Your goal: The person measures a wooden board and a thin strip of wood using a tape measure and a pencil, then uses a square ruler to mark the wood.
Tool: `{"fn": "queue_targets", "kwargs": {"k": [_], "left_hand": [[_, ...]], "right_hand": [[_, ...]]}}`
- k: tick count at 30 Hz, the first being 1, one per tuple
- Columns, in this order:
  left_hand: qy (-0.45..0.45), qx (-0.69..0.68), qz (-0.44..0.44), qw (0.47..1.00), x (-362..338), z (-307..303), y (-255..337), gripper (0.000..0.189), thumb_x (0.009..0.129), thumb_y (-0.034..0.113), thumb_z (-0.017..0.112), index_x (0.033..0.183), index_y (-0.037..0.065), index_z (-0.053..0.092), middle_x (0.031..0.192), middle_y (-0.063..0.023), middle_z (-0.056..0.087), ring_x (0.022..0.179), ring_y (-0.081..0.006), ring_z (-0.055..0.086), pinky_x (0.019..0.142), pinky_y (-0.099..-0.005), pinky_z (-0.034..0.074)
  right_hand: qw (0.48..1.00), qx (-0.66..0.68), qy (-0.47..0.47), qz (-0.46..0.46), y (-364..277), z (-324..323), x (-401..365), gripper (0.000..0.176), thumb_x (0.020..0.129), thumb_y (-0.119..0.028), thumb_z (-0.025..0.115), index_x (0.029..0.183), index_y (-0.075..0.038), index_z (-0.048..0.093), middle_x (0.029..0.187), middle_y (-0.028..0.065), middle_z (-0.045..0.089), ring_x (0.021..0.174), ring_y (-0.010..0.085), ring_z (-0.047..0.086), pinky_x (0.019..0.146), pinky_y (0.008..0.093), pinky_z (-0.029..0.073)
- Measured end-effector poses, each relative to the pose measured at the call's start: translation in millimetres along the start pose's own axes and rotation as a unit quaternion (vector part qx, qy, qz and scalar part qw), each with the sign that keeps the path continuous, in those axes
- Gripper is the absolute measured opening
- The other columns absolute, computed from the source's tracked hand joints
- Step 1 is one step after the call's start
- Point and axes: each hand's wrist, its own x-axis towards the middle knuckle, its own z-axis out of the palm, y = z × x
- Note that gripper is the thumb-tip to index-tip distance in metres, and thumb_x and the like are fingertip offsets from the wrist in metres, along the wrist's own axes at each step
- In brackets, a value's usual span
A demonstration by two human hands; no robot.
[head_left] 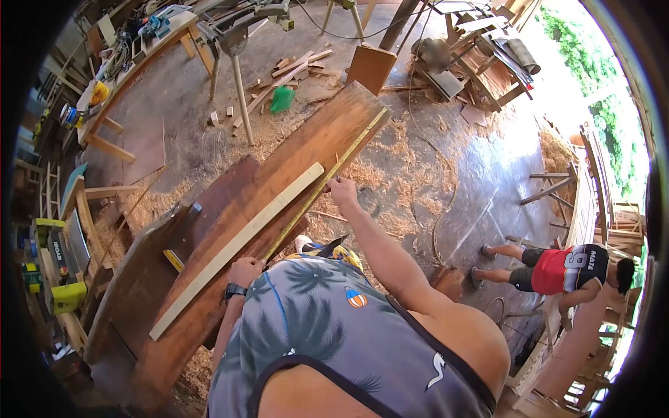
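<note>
While the left hand (245,268), watch on its wrist, curls closed on the near end of the yellow tape measure (364,139), the tape runs along the right edge of the dark plank (306,139), beside a pale wood strip (237,244). The right hand (343,188) rests on the tape farther along, well apart from the left, fingers bunched; whether they pinch it I cannot tell. A person in a red shirt (557,270) bends at far right.

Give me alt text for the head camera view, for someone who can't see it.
A person bends over a long dark plank, left hand and right hand holding a yellow tape measure stretched along its edge. A pale wood strip lies on the plank; sawdust covers the floor, and another person in red bends nearby.
</note>
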Motion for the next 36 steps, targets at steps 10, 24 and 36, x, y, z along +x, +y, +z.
{"fn": "queue_targets", "kwargs": {"k": [10, 24, 36], "left_hand": [[0.014, 0.014, 0.068, 0.997, 10, 17, -12, 0.039, 0.081, 0.046, 0.066, 0.092, 0.011, 0.079, 0.098, -0.0167, 0.074, 0.091, -0.0367, 0.07, 0.083, -0.0453, 0.056], [0.183, 0.008, -0.094, 0.979, -32, 13, -53, 0.04, 0.086, 0.039, 0.073, 0.104, 0.005, 0.063, 0.11, -0.016, 0.065, 0.109, -0.0351, 0.06, 0.089, -0.0493, 0.051], [0.284, 0.017, -0.088, 0.955, -39, 30, -86, 0.037, 0.084, 0.039, 0.074, 0.096, 0.006, 0.062, 0.105, -0.015, 0.064, 0.107, -0.0352, 0.06, 0.087, -0.0484, 0.051]], "right_hand": [[0.997, -0.038, -0.034, 0.065, -1, -9, 13, 0.024, 0.083, -0.022, 0.063, 0.081, -0.001, 0.073, 0.069, 0.0076, 0.065, 0.055, 0.0172, 0.054, 0.052, 0.0333, 0.041], [0.881, -0.269, -0.325, -0.216, -18, 16, -86, 0.031, 0.093, -0.015, 0.058, 0.119, -0.003, 0.069, 0.084, 0.0114, 0.074, 0.067, 0.0159, 0.065, 0.063, 0.0299, 0.052], [0.727, -0.395, -0.301, -0.475, -30, 67, -107, 0.016, 0.085, -0.024, 0.066, 0.088, -0.013, 0.077, 0.076, 0.0195, 0.07, 0.074, 0.0404, 0.068, 0.072, 0.0494, 0.054]]}}
